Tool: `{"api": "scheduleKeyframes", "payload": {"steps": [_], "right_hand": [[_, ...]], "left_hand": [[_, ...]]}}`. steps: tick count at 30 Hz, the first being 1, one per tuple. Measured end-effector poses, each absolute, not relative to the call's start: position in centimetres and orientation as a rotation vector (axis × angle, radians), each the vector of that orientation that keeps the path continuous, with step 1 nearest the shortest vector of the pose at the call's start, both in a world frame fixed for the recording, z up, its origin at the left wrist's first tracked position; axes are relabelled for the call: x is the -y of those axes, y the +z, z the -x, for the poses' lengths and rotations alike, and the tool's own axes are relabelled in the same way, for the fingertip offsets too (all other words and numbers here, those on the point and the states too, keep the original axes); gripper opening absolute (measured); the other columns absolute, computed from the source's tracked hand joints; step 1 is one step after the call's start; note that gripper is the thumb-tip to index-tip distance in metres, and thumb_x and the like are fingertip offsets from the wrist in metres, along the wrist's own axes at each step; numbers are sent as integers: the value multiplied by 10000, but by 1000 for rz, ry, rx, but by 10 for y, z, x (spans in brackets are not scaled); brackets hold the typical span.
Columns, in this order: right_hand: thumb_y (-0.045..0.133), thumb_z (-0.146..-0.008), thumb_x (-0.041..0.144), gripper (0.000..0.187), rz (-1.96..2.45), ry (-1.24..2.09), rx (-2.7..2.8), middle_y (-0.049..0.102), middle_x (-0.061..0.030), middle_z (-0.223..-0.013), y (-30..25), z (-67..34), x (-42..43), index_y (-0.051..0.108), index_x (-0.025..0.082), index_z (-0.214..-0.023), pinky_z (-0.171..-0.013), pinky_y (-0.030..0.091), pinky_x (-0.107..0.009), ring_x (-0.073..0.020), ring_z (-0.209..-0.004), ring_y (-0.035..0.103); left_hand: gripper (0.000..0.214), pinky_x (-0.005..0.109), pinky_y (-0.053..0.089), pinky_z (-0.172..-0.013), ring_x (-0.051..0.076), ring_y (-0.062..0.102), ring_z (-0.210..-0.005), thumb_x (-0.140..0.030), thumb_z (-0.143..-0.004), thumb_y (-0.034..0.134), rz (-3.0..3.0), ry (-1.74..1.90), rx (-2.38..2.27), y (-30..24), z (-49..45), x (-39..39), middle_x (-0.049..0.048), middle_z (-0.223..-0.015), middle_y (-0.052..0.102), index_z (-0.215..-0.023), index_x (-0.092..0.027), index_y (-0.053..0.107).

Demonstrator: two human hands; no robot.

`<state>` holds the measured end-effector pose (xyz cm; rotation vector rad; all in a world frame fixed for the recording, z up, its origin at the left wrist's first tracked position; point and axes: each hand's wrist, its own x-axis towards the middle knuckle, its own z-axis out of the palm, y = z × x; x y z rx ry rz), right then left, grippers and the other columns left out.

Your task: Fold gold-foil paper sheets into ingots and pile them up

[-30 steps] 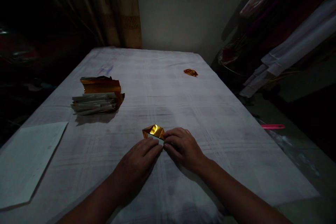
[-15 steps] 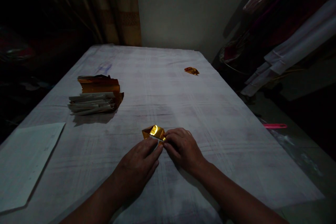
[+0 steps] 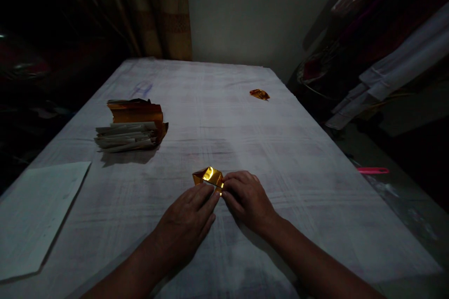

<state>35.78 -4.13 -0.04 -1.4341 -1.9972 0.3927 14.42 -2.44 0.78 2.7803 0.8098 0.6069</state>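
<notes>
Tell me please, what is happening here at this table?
A person works on a small gold foil piece lying on the table. The left hand lies flat with its fingertips at the foil's near edge; the right hand curls over its right corner. A stack of gold and white sheets lies further left, a white sheet lies near the left edge, and a second gold piece lies far right.

2 bare forearms (image 3: 140, 266), bare wrists, left hand (image 3: 185, 222), right hand (image 3: 245, 196), unadorned fingers (image 3: 206, 195), dimly lit
</notes>
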Motion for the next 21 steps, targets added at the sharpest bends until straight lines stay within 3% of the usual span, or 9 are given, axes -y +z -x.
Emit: {"api": "scheduleKeyframes", "payload": {"steps": [6,13,21], "right_hand": [[708,-846,155,120,1517,454,1985,675,-43,-1010,1,-356,37,608,222,-846,-828,422,-398,-240,-965,591],[666,-823,54,190,1434,574,2012,676,-14,-943,3,-366,30,612,229,-872,-808,419,-358,-210,-923,604],[697,-812,65,188,1445,523,2013,679,-28,-986,-2,-364,31,649,224,-898,-825,413,-361,-215,-940,603]], "left_hand": [[387,505,561,-1025,293,582,-1264,-158,-997,439,-2799,585,-837,3,-143,25,156,-1351,607,-1370,-139,543],[364,490,565,-1017,300,596,-1252,-160,-1002,446,-2876,526,-774,4,-140,21,174,-1333,622,-1344,-100,555],[393,459,515,-1095,281,542,-1334,-155,-1000,473,-2903,508,-666,2,-134,14,141,-1387,607,-1386,-128,539]]}}
